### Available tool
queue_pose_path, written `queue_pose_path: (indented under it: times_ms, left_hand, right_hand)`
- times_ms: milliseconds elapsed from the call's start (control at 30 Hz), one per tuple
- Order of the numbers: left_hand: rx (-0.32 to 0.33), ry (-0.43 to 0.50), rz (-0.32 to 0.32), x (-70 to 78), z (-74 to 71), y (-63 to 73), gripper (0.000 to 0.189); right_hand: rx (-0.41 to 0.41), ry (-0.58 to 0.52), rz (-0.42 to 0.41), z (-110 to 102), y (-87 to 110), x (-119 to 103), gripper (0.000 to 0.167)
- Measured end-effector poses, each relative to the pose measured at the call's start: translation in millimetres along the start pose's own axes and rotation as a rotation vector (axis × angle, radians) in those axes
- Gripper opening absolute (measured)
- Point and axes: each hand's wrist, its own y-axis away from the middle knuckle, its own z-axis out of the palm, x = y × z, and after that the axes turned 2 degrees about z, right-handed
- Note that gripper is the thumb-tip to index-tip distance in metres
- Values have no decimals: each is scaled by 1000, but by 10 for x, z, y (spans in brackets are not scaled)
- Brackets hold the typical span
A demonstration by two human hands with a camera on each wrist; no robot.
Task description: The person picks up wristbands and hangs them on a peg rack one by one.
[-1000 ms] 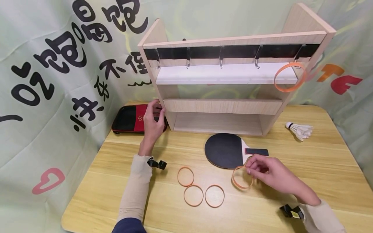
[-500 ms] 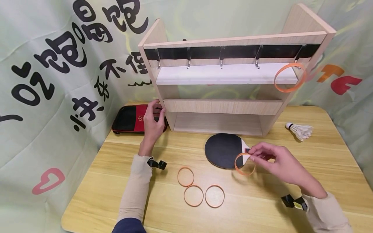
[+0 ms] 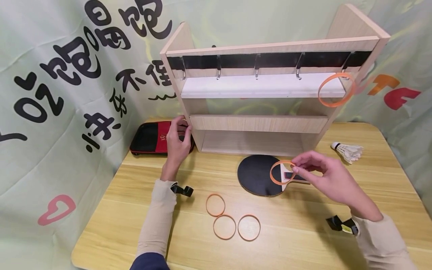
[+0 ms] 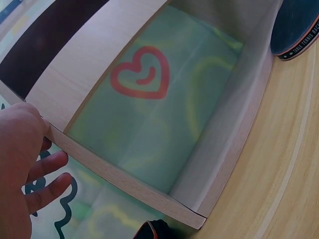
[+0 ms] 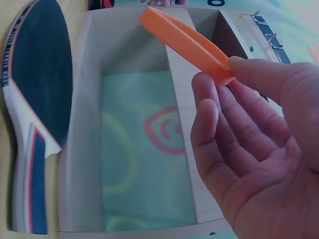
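Observation:
My right hand [image 3: 325,174] pinches an orange ring [image 3: 282,172] between thumb and fingertips, above the black table tennis bat [image 3: 259,175]. From the right wrist side, the ring [image 5: 184,42] tilts up out of the grip. My left hand [image 3: 178,144] rests at the left side panel of a wooden shelf rack [image 3: 258,123], its fingers loosely bent and not wrapped round the panel. Several metal hooks [image 3: 257,73] line the rack's black strip, and another orange ring [image 3: 336,90] hangs from the rightmost one. On the table lie three orange rings [image 3: 249,227], flat and close together.
A black and red case [image 3: 146,138] lies left of the rack, partly behind my left hand. To the right, a white shuttlecock [image 3: 347,151] lies on the wooden table [image 3: 381,195]. A printed cloth [image 3: 67,150] hangs behind and at the sides.
My right hand has lifted the orange ring off the table area and moved it up and away, over the bat. My left hand stays at the rack's side.

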Motion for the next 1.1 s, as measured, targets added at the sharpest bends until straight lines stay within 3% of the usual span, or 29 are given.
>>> queue_pose_path:
  times_ms: [633, 833, 1100]
  left_hand:
    - [4, 20, -3, 5, 8, -5, 37]
    - [23, 7, -9, 3, 40, -11, 38]
    - [22, -18, -21, 30, 42, -9, 37]
  right_hand:
    - [124, -34, -157, -212, -336, -281, 40]
    - [166, -54, -213, -302, -475, -370, 37]
    - [229, -41, -216, -451, -652, -593, 34]
